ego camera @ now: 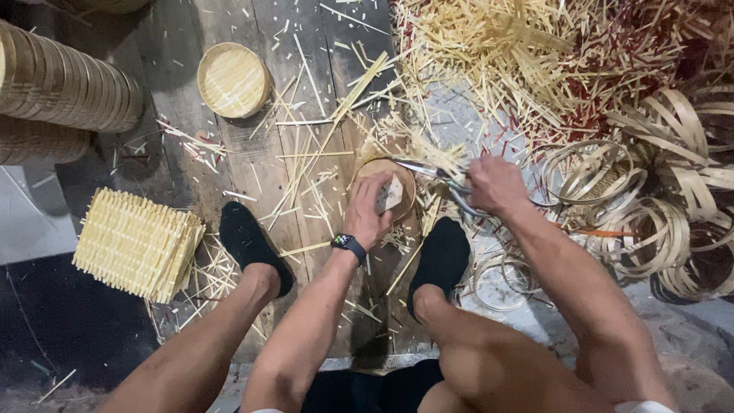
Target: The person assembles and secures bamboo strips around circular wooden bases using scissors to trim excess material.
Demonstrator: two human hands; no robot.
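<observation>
Head view: left hand (368, 208) pressing a small pale block (388, 194) onto one round bamboo tray (384, 189) on plank floor (229, 164) between two black-socked feet, grip closed on it; right hand (495, 184) clasping one pair of scissors (436, 176) at rim; tray likely light, stiff, splintery, best held flat from above; one finished tray (232, 79) apart

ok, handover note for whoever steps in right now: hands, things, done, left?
Left hand: presses a small block onto the round bamboo tray on the floor.
Right hand: grips scissors, blades at the tray's rim.
Around: finished tray and tray stack upper left, woven mats left, bamboo rings right.
Done: stack built. Left: trimming this tray, apparently; mats and rings remain.
</observation>
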